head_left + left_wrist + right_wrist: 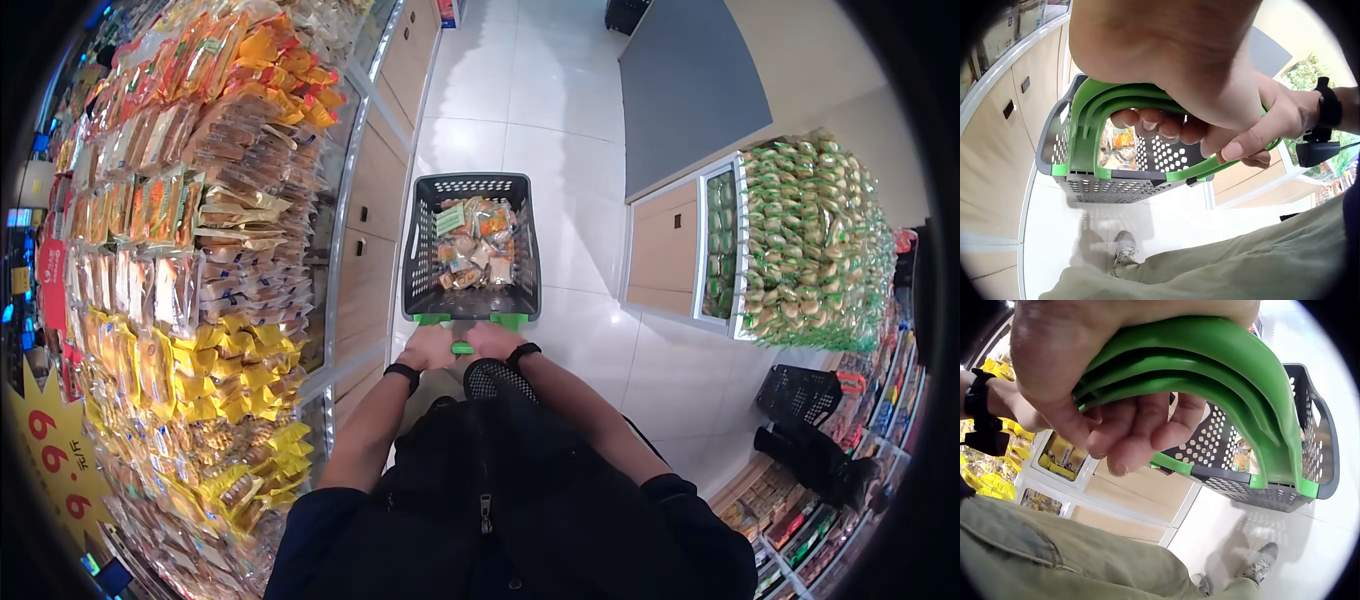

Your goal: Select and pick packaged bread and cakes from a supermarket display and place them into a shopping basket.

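Gripping the green handle [1266,369] of a dark basket [472,182], the person has both hands in front of the body. The left hand [430,347] curls its fingers under the handle, and the right hand [492,342] does the same just beside it (each wrist wears a black band [402,374]). The basket is ahead of the hands, over a pale tiled floor [580,255], its sides full of holes. Inside lies a pile of small clear packets [480,245]; what they contain is hard to make out from this height.

To the person's left, a long display [190,260] is heaped with wrapped snacks, many in yellow or orange packs, above wooden cabinets [368,240]. A yellow sign [50,450] with red figures is near its lower end. To the right, a stand carries rows of green-trimmed bags [815,240], and another black basket [795,395] is beyond it. Below the handle, the left wrist view shows green trousers [1222,259] and a grey shoe [1125,247].
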A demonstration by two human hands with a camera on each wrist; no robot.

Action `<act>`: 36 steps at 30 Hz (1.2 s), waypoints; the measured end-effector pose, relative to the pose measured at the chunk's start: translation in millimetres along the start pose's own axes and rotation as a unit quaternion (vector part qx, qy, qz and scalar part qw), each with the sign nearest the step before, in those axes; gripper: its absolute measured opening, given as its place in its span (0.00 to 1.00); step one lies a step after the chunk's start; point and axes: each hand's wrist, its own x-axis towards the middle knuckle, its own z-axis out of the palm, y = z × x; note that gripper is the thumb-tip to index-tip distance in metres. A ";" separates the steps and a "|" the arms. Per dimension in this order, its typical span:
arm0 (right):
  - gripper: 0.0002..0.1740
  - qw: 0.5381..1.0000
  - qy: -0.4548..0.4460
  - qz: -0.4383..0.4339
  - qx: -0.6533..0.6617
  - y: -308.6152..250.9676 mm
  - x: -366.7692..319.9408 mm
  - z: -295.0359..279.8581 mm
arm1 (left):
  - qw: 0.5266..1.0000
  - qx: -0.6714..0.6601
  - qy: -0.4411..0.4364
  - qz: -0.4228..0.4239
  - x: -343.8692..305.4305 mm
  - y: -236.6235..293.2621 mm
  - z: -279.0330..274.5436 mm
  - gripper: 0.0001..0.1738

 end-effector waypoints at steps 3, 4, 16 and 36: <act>0.19 1.000 -0.005 0.001 -0.015 2.7 11.4 -28.9 | 1.000 0.006 -0.010 -0.002 19.0 -5.6 -23.2 0.17; 0.19 1.000 -0.008 -0.002 -0.018 4.7 15.2 -33.3 | 1.000 0.004 -0.009 -0.005 21.5 -7.2 -29.6 0.17; 0.18 0.997 0.062 -0.046 0.026 25.9 63.6 -76.1 | 1.000 0.002 -0.008 0.019 58.4 -28.0 -108.1 0.16; 0.33 0.980 -0.186 0.054 0.041 29.4 125.3 -181.4 | 0.978 -0.135 0.081 0.137 99.1 -88.5 -131.3 0.14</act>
